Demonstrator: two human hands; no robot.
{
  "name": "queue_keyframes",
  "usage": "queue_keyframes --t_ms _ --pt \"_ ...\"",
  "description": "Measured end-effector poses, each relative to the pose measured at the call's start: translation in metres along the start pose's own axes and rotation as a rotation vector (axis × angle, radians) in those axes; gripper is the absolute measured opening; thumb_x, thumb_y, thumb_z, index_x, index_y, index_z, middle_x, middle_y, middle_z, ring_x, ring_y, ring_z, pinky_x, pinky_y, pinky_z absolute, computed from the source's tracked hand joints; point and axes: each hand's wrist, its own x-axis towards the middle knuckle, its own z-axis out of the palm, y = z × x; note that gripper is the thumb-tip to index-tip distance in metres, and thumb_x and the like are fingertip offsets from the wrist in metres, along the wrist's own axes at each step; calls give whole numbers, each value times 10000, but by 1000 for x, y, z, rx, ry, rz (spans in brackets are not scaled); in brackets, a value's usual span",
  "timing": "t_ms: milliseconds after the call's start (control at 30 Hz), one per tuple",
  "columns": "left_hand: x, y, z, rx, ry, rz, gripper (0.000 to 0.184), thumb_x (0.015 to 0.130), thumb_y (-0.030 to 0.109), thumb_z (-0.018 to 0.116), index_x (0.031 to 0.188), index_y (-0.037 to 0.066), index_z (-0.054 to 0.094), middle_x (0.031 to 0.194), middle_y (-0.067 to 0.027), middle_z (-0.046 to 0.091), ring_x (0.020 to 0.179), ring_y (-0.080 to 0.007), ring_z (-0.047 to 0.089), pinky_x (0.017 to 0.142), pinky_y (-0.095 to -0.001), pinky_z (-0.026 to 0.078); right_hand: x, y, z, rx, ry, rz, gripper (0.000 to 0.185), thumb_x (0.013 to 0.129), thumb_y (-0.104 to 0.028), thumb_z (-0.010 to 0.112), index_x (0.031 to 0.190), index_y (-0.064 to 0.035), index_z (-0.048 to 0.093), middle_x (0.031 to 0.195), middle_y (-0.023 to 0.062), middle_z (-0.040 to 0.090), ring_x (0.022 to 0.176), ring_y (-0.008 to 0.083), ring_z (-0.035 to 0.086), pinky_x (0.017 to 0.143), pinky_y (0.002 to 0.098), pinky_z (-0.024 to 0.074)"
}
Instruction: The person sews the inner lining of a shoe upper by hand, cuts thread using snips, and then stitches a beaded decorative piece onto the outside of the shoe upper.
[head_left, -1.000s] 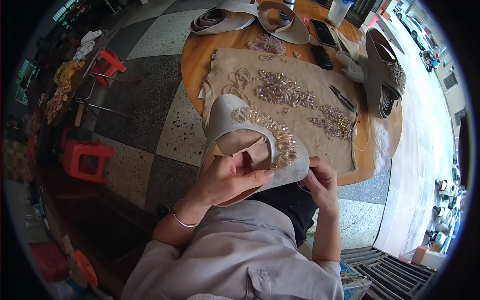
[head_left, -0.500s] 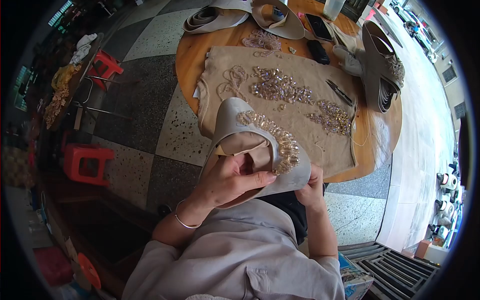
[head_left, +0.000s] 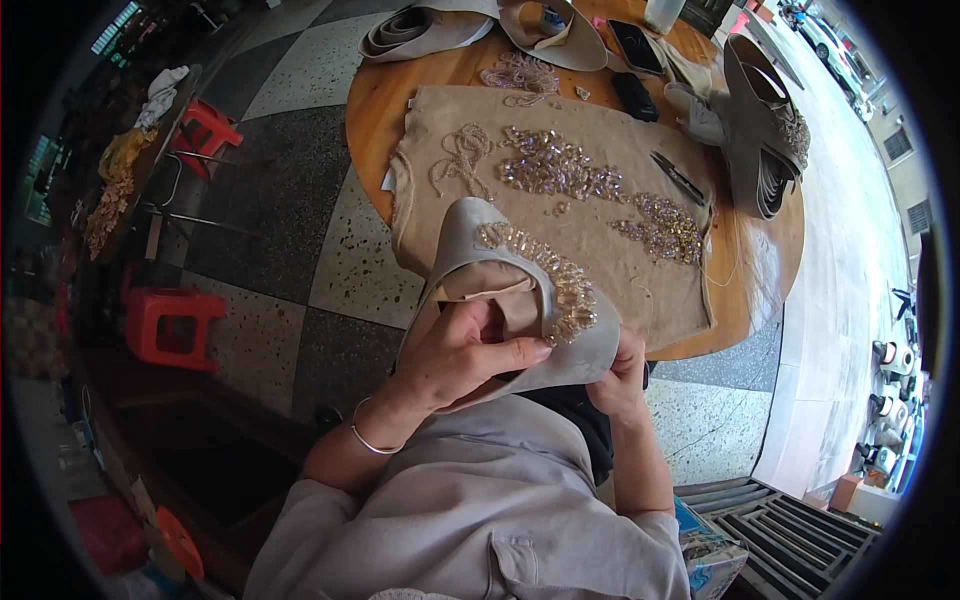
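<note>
A wide, curled grey band (head_left: 468, 225) of stiff-looking material is held above my lap. Clear and golden beads (head_left: 570, 290) form a curved cluster on its outer face. My left hand (head_left: 462, 355) grips the band from the left, fingers inside the curl and thumb pressed near the lower end of the beading. At the band's right edge is my right hand (head_left: 622, 375), fingers closed together, partly behind the material. What the right fingers pinch is hidden.
On the wooden table (head_left: 375, 120), a beige cloth (head_left: 440, 110) carries loose beads (head_left: 560, 165), bead strands (head_left: 462, 160) and black snips (head_left: 678, 178). More rolled bands (head_left: 752, 130), a phone (head_left: 636, 47) and a black case (head_left: 634, 96) lie around it. A red stool (head_left: 175, 325) stands left.
The table and its contents sit slightly higher and further left in view, as the camera shifts a little. Both hands keep nearly the same hold on the band.
</note>
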Motion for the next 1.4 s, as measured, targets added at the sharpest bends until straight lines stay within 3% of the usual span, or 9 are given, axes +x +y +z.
queue_keyframes --t_ms 167,333,767,967,1167,1267,1400 --pt "2 -5 -2 80 -9 19 476 788 18 648 1229 -34 475 1177 -72 544 1092 -150 512 954 -305 384 -5 0 3 91 17 44 191 821 22 604 1012 24 621 916 38 672 825 76 605 734 238 490" --pt "-1 -9 1 69 -58 54 373 859 66 611 1196 -32 485 1116 -44 555 1027 -101 512 890 -270 412 -7 -9 7 28 53 70 193 803 28 601 993 17 630 909 30 673 823 73 601 731 234 485" --pt "-4 -16 4 -27 -75 66 362 901 63 573 1227 -39 455 1160 -57 529 1087 -127 492 952 -284 391 -5 -6 -4 23 -22 -5 167 776 61 552 893 27 666 863 55 678 790 95 612 693 245 478" --pt "-7 -18 6 1 -51 80 410 886 66 599 1248 -38 439 1175 -61 523 1106 -140 490 968 -299 382 -8 -3 -8 113 -45 70 181 790 67 534 913 31 661 908 59 674 833 98 606 716 245 473" --pt "-8 -15 7 14 -75 84 470 863 74 634 1267 -40 423 1190 -67 519 1121 -147 488 986 -306 369 -10 -1 -7 192 -56 95 177 785 54 592 945 24 661 946 62 662 893 113 596 771 257 462" --pt "-8 -16 5 20 -89 70 490 858 61 638 1279 -40 410 1208 -75 514 1132 -151 486 990 -305 368 -6 7 -11 -46 -64 -84 210 765 53 629 969 15 661 1012 85 640 958 153 585 814 281 453" --pt "-7 -18 4 18 -96 50 517 842 50 653 1286 -39 404 1219 -82 513 1140 -153 484 992 -304 369 -6 2 -8 -22 -41 -41 223 753 58 638 969 9 665 1089 108 606 1007 194 571 841 297 442"
